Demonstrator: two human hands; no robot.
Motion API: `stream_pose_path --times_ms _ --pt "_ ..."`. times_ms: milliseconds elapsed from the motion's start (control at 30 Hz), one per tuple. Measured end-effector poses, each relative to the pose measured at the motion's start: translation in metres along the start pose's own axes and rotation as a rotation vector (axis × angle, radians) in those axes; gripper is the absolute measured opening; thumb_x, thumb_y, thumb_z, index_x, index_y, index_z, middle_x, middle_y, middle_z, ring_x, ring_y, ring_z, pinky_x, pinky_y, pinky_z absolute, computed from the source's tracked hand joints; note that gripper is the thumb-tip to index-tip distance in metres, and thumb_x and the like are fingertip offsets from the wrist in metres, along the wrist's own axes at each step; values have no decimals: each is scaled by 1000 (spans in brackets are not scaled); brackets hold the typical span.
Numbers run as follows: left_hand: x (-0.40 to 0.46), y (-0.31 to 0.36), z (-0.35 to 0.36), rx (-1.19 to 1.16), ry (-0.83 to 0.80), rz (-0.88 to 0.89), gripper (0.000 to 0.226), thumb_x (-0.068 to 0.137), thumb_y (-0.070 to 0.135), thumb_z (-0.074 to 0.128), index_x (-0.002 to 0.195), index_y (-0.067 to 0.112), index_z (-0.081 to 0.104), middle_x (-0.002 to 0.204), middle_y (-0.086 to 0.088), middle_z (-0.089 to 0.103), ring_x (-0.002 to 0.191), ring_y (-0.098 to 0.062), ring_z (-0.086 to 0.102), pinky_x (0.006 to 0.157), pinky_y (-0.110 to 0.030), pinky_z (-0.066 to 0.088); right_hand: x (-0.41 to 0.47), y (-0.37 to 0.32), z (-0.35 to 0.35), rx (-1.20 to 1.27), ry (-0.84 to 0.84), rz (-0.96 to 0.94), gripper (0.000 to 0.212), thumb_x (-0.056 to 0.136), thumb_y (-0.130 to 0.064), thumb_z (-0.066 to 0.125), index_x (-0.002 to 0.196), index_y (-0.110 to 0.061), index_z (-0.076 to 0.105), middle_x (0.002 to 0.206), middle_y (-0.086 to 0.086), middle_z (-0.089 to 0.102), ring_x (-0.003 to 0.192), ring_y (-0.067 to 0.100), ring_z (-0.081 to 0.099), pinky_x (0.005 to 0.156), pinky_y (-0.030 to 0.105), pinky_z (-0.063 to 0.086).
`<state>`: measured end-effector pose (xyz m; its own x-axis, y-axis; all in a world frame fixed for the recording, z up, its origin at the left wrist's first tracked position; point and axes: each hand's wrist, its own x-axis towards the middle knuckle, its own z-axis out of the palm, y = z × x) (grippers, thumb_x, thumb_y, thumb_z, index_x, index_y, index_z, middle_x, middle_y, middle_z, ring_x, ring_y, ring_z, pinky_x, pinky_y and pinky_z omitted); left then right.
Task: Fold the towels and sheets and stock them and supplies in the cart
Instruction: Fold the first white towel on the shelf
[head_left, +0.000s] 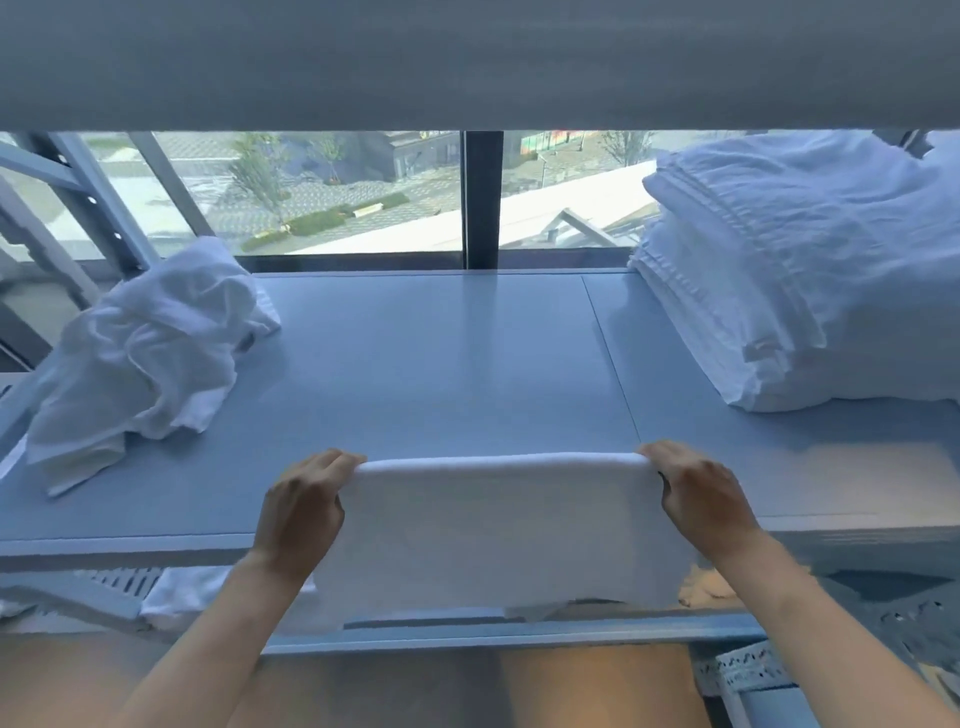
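Head view looks down on a pale grey bench (431, 364) set before a window. Both hands hold one folded white towel (498, 525) by its far folded edge: the left hand (301, 509) grips the left corner with curled fingers, the right hand (701, 499) grips the right corner likewise. That towel spans the gap between them and drapes over the bench's near edge. A crumpled heap of white towels (145, 358) lies at far left, well apart from the hands. A stack of folded white sheets (810, 270) sits at far right. No readable writing shows.
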<state>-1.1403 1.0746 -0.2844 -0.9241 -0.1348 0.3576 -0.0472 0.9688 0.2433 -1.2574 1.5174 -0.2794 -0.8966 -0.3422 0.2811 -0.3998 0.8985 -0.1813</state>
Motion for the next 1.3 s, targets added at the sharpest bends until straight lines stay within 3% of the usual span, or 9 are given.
stream_pose_path --times_ms 333,500,600,733,833,967,1067,1167,1300 --pt "87 -24 18 28 38 -28 46 72 -5 49 105 15 74 97 -7 74 84 -37 68 69 -41 52 89 5 25 37 79 25 47 74 16 56 108 -13 71 96 8 70 86 37 66 67 39 49" --pt "109 -27 26 35 87 -14 70 60 -25 55 121 6 70 121 -15 71 109 -39 65 95 -49 47 95 -11 40 14 116 -26 56 79 8 68 131 -11 62 138 9 60 120 34 58 95 46 42" --pt "91 -8 38 -34 82 62 63 66 -25 57 120 4 72 125 -17 70 112 -37 66 100 -48 50 77 -30 51 101 3 -118 53 84 0 71 135 -12 62 146 8 55 132 31 54 102 48 44" --pt "47 28 55 -156 -184 233 36 95 17 54 128 14 68 137 -9 64 123 -32 61 105 -47 46 46 -68 64 263 -216 -195 45 97 -31 66 141 -20 59 153 -1 50 144 22 44 112 43 37" --pt "18 38 68 -69 -404 208 61 101 53 33 153 24 47 164 -1 37 152 -26 32 122 -53 26 26 -92 77 176 -356 -236 69 97 -65 48 156 -29 40 168 -8 26 156 17 19 126 45 18" --pt "-11 29 73 29 -414 261 86 96 77 28 165 28 15 173 5 2 160 -18 -1 128 -52 5 1 -102 84 48 -366 -281 103 83 -85 46 165 -29 16 173 -9 -1 159 16 -8 128 46 -3" --pt "-24 20 69 37 -414 314 97 88 72 48 165 26 13 173 2 4 160 -21 1 126 -57 13 -17 -108 84 23 -340 -302 99 81 -58 56 165 -25 13 173 -5 0 159 21 -6 128 50 2" --pt "-31 14 63 39 -424 342 97 82 51 55 165 24 13 173 1 4 160 -24 3 125 -58 18 -27 -111 80 94 -347 -281 93 77 -32 46 165 -24 15 173 -5 3 160 19 -4 128 49 3" --pt "-35 2 53 12 -349 352 83 81 39 63 158 19 39 168 -3 29 155 -27 27 121 -55 31 -25 -101 64 193 -332 -230 86 76 -4 52 160 -15 35 169 0 23 158 20 18 127 48 20"
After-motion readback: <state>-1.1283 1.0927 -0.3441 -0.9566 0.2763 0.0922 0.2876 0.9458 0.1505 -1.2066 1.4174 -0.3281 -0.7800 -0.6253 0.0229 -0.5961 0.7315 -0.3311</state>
